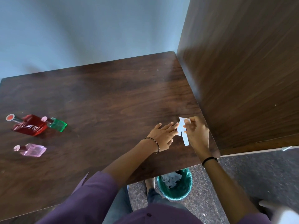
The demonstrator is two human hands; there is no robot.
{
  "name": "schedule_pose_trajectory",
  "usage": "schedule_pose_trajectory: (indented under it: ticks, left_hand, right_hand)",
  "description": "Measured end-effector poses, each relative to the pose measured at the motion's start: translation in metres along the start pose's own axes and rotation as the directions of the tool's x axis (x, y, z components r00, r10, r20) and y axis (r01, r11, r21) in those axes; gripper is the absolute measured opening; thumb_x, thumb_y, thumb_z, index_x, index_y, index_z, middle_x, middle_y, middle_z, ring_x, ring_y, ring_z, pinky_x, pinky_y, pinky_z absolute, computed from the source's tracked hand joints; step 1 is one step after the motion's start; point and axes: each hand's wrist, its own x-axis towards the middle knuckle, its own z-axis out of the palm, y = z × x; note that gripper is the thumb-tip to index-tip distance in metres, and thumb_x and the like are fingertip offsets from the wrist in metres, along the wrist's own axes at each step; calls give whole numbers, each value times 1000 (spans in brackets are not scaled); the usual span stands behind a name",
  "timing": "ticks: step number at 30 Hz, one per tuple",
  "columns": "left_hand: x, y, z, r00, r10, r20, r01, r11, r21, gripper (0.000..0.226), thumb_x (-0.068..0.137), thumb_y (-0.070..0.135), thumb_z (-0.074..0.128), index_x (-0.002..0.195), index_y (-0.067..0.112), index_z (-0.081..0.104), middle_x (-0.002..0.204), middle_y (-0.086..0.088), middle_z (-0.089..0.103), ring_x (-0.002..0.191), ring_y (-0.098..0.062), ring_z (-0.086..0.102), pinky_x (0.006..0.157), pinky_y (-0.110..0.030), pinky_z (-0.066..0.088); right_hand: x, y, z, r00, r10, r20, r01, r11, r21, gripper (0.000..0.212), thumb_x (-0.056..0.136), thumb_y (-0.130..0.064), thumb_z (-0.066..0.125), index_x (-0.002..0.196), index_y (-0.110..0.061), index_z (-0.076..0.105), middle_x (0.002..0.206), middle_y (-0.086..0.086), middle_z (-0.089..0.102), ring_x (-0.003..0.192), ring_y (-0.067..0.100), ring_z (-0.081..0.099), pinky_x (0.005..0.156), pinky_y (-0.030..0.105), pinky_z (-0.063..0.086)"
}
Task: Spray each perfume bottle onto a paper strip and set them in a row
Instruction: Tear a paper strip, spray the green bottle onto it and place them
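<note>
Red bottle [30, 125]: the largest you have, flat rectangular glass with white lettering, dark neck and round red-topped cap; stands at the table's far left.

Green bottle [58, 124]: small, square, clear green glass with a pale pink cap; stands just right of the red bottle, touching or nearly so.

Pink bottle [32, 149]: small, pale pink glass with a pink cap; stands nearer you than the other two, set apart from them.

Paper strips [182, 129]: white, narrow, several overlapping; off the table near its right edge, one hanging longer downward.
</note>
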Motion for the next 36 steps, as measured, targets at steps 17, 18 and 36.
schedule_pose_trajectory:
  ticks: [17, 18, 36]
  left_hand:
    - [-96, -52, -28, 572, -754, 323, -10, -400, -916, 15, 96, 13, 58, 84, 11, 67, 62, 4, 73, 57, -6, 72, 55, -23, 56]
    - [-103, -57, -28, 546, -772, 326, -24, -403, -915, 14, 96, 14, 58, 86, 11, 67, 64, 2, 73, 56, -6, 71, 55, -23, 56]
    - [-208, -160, 15, 187, -892, 410, -134, -437, -889, 18, 90, 16, 69, 101, 2, 71, 68, -1, 75, 51, -7, 71, 45, -17, 51]
  right_hand:
    - [-36, -76, 83, 794, -515, 322, 516, 852, 90, 12, 83, -11, 77, 91, -20, 80, 91, -9, 74, 80, 3, 66, 75, 22, 54]
    - [-37, -82, 91, 783, -513, 352, 514, 852, 97, 12, 83, -12, 77, 90, -20, 79, 90, -9, 74, 79, 4, 67, 73, 22, 55]
    - [-51, -223, 249, 501, -466, 729, 566, 814, 131, 19, 89, -33, 71, 106, -26, 69, 99, -10, 73, 87, 7, 68, 83, 33, 57]
